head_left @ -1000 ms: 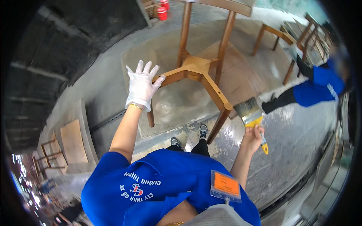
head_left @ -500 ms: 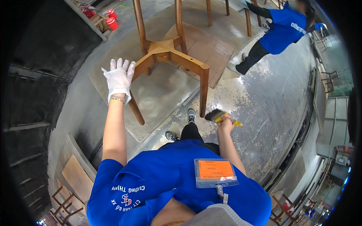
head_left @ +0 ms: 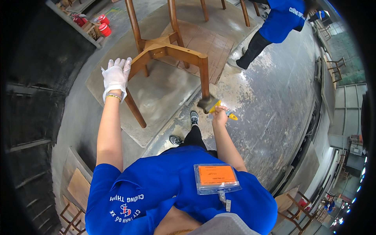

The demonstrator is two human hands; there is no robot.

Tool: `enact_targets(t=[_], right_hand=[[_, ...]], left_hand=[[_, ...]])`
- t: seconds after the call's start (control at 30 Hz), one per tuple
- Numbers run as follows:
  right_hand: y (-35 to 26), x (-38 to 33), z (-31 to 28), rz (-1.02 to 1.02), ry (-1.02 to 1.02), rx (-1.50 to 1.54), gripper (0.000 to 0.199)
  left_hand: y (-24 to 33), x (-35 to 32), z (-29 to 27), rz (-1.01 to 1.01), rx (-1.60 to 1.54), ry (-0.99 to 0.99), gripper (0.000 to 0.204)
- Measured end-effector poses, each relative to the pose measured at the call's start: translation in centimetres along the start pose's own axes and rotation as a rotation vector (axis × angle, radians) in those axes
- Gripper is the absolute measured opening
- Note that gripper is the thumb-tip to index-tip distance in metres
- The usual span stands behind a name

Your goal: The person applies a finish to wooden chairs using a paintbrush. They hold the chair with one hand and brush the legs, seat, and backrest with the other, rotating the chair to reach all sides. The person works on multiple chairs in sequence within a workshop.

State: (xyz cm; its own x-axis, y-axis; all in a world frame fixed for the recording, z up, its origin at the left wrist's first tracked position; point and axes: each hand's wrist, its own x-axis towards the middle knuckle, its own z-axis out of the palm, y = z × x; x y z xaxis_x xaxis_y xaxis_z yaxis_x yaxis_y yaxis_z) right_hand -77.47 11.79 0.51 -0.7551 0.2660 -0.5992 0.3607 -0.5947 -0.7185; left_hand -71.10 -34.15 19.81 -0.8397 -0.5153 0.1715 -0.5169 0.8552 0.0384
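A wooden chair frame [head_left: 168, 49] stands on a flat board on the floor ahead of me. My left hand [head_left: 116, 76], in a white glove, rests with spread fingers against one leg of the frame. My right hand [head_left: 220, 115] grips a paintbrush [head_left: 213, 105] with a yellow handle; its bristles touch the lower end of the frame's near right leg [head_left: 204, 76].
Another person in a blue shirt and dark trousers [head_left: 274, 23] bends over at the far right. Red buckets [head_left: 103, 25] sit at the far left. More wooden chair frames [head_left: 70, 211] stand at lower left and lower right. The grey floor [head_left: 274, 109] is stained and shiny.
The view has swung left, shifting the chair frame and the other person rightward. My right hand brought the brush up to the near right leg. My left hand stays on the frame.
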Motion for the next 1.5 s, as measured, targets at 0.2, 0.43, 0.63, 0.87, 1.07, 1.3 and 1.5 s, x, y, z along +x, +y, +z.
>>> enact_targets(t=[0.2,0.43,0.63,0.87,1.07,1.3,1.5], right_hand=[[-1.4,-1.9,6.5,-0.103,-0.101,-0.053,0.029],[0.6,-1.0,2.6,-0.141,-0.138,0.074,0.023],[1.7,-0.4,5.0,-0.115,0.246,0.085,0.018],[-7.8,-3.9,21.0,-0.424,-0.809,0.382,0.023],[2.2,-1.1,4.0,-0.247,-0.010,0.113,0.025],[-1.2,0.3,10.7,-0.162,0.079,0.188,0.032],[-10.9,3.3,16.6,-0.180,-0.929,0.318,0.024]], left_hand=[[-0.9,1.1,0.8,0.004,-0.109,-0.007,0.075],[-1.0,4.0,1.2,-0.013,-0.127,-0.059,0.081],[-0.3,5.2,0.5,-0.017,-0.142,-0.077,0.079],[0.4,7.0,-0.8,-0.027,-0.195,-0.123,0.081],[0.8,7.5,-1.2,-0.056,-0.260,-0.137,0.082],[1.3,7.7,-1.2,-0.012,-0.241,-0.094,0.085],[1.8,8.2,-1.1,-0.044,-0.313,-0.112,0.086]])
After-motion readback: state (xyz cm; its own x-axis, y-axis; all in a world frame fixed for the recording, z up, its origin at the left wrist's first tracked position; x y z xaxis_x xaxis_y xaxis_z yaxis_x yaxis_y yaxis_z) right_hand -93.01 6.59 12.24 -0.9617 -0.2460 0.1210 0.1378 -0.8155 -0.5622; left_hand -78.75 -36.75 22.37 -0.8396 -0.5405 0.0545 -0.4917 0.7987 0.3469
